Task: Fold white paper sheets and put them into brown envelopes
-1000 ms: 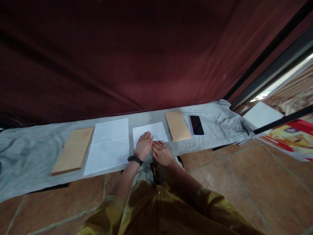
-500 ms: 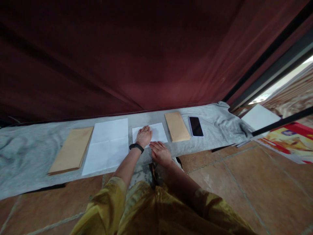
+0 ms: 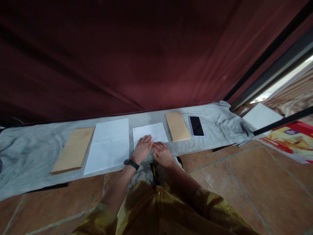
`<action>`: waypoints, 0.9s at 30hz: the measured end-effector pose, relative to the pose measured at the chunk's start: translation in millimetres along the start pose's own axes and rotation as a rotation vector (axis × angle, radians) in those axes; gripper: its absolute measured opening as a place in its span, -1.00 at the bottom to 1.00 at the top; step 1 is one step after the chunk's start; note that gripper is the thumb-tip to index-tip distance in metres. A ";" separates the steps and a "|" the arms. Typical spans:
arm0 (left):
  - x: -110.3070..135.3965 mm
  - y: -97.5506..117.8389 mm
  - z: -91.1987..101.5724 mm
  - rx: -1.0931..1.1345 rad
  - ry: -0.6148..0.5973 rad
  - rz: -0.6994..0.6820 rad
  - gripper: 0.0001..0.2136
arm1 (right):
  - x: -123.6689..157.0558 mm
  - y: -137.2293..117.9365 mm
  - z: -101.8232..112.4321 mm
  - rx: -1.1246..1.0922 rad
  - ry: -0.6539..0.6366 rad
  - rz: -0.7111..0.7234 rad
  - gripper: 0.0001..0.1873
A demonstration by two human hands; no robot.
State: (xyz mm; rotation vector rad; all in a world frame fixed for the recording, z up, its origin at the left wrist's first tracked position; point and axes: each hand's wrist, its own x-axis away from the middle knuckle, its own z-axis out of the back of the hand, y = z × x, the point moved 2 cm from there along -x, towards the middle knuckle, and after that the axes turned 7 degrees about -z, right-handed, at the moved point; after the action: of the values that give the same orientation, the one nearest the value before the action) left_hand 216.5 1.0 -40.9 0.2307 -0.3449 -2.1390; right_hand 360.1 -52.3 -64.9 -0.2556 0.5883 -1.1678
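Observation:
A small folded white sheet [image 3: 151, 131] lies on a grey cloth [image 3: 29, 147] spread on the floor in front of me. My left hand [image 3: 142, 148], with a black wristband, lies flat with fingers stretched out on the sheet's near edge. My right hand [image 3: 161, 153] rests flat beside it, fingers pointing left onto the same edge. Both palms press down and hold nothing.
Left of the sheet lie a larger white paper [image 3: 107, 145] and a brown envelope [image 3: 73, 149]. To the right are another brown envelope [image 3: 177, 126] and a dark phone [image 3: 196, 125]. A maroon curtain hangs behind. White paper and a colourful poster [image 3: 290, 138] lie at far right on the tiled floor.
My left hand slid forward over the small sheet, then drew back to its near edge beside my right hand. My right hand stayed in place.

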 end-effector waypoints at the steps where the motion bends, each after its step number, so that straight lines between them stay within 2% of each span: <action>1: 6.2 1.2 -0.9 0.004 -0.008 -0.004 -0.55 | 0.5 0.4 -0.1 -0.002 0.003 -0.004 -0.61; 8: 46.2 9.0 -6.7 0.040 -0.012 -0.006 -0.54 | 3.0 2.9 -2.6 -0.042 0.008 -0.005 -0.60; 12: 51.9 10.7 -6.5 0.000 -0.018 -0.017 -0.53 | 3.9 3.0 -3.2 -0.042 0.015 -0.015 -0.61; 16: 39.0 10.5 -2.6 -0.077 -0.013 -0.024 -0.53 | 4.1 2.6 -2.6 -0.028 0.020 -0.022 -0.65; 27: -19.5 1.0 8.5 -0.154 -0.038 0.049 -0.52 | 3.1 5.3 -4.1 -0.010 0.010 -0.016 -0.64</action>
State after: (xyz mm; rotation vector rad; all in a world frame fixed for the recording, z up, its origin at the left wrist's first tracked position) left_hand 225.7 18.1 -32.0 0.0922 -0.2041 -2.1118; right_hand 362.7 -52.6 -71.7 -0.2636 0.6026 -1.1822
